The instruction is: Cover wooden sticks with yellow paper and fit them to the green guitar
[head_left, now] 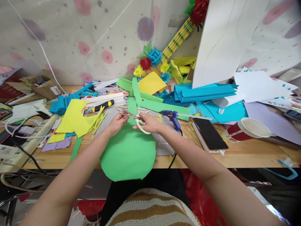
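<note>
My right hand (150,122) grips a pair of scissors (141,126) by the white handles, the blades parted and pointing left. At the blade tips, my left hand (117,123) has its thumb and fingers pinched together; whatever they hold is too small to make out. Below both hands lies a large rounded green paper shape (128,153), hanging over the table's front edge. A green paper strip (132,106) runs behind the blades. Under these is a grey cutting mat (164,147), partly hidden.
A blue hot glue gun (173,118) with its cord and a phone (210,133) lie to the right, near a paper cup (246,129). Yellow paper scraps (74,117), a utility knife (103,105) and a power strip (35,138) are leftward. A flower-decorated paper guitar (178,39) leans behind.
</note>
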### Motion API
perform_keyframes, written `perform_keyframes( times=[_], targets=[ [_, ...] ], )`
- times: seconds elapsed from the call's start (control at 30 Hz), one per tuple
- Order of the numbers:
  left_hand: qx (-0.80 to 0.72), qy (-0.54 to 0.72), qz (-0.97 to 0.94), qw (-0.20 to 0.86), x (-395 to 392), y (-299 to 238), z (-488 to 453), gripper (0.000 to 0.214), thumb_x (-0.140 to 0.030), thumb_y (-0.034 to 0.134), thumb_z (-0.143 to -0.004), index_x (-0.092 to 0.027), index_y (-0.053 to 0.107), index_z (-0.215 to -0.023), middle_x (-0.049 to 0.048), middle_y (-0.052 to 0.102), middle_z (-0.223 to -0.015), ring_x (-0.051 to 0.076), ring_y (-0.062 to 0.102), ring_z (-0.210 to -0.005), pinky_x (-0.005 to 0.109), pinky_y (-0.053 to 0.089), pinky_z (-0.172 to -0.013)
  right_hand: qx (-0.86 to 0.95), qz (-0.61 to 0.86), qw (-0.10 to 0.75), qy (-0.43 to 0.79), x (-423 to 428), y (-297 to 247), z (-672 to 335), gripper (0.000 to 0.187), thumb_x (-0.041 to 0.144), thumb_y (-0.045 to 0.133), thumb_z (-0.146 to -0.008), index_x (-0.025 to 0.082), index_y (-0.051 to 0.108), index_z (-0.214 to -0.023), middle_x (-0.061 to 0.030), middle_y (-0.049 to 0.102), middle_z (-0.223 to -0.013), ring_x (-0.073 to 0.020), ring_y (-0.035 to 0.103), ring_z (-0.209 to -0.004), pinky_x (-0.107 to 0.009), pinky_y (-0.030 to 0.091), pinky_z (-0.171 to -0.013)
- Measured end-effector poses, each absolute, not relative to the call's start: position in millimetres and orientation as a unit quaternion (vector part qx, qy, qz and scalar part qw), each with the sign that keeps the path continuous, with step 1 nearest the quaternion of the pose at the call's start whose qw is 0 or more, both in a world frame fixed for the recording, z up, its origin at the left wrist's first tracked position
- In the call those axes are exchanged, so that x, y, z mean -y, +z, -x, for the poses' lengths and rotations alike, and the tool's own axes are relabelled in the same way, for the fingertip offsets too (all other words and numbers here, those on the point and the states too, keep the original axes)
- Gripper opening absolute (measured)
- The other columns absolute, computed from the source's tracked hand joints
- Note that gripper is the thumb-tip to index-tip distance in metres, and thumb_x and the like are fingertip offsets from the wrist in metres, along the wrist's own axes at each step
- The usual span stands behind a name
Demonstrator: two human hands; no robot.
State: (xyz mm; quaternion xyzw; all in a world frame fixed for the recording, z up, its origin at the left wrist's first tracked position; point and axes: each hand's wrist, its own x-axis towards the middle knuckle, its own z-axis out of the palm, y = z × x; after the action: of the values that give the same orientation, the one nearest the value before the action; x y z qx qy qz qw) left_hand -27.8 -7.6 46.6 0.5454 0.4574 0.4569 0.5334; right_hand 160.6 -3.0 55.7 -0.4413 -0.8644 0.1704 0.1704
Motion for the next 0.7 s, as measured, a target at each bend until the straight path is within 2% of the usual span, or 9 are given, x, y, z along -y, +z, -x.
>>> perform_keyframes(
  times=[0.13, 0.47, 0.7],
  targets=[
    [-0.42, 0.467, -0.544, 0.557, 4, 45, 27, 0.019, -0.028, 0.06, -0.065, -0.017, 0.049, -0.077, -0.0031, 0.04, -0.063, 0.009, 0.036, -0.057, 0.024, 0.029, -0.054, 0.849, 0.481, 0.149, 0.16, 3, 55, -162, 0.045, 0.062, 0.045, -0.072, 0.021, 0.05, -0.088, -0.0035, 0.061, -0.077, -0.0172, 0.054, -0.069, -0.024, 0.027, -0.055],
    [-0.42, 0.463, -0.542, 0.562, 6, 48, 14, 0.021, -0.03, 0.061, -0.065, -0.017, 0.048, -0.075, -0.004, 0.038, -0.06, 0.008, 0.032, -0.054, 0.023, 0.027, -0.052, 0.856, 0.482, 0.141, 0.122, -1, 52, -178, 0.048, 0.065, 0.041, -0.073, 0.02, 0.055, -0.08, -0.004, 0.063, -0.072, -0.0169, 0.054, -0.064, -0.024, 0.025, -0.052],
    [-0.439, 0.437, -0.605, 0.502, 2, 52, 9, 0.018, -0.03, 0.059, -0.068, -0.018, 0.048, -0.074, -0.0025, 0.044, -0.064, 0.01, 0.04, -0.061, 0.024, 0.031, -0.058, 0.854, 0.479, 0.152, 0.135, -2, 45, -175, 0.038, 0.051, 0.046, -0.076, 0.018, 0.049, -0.093, -0.0075, 0.062, -0.091, -0.0178, 0.055, -0.072, -0.024, 0.028, -0.056]
  ],
)
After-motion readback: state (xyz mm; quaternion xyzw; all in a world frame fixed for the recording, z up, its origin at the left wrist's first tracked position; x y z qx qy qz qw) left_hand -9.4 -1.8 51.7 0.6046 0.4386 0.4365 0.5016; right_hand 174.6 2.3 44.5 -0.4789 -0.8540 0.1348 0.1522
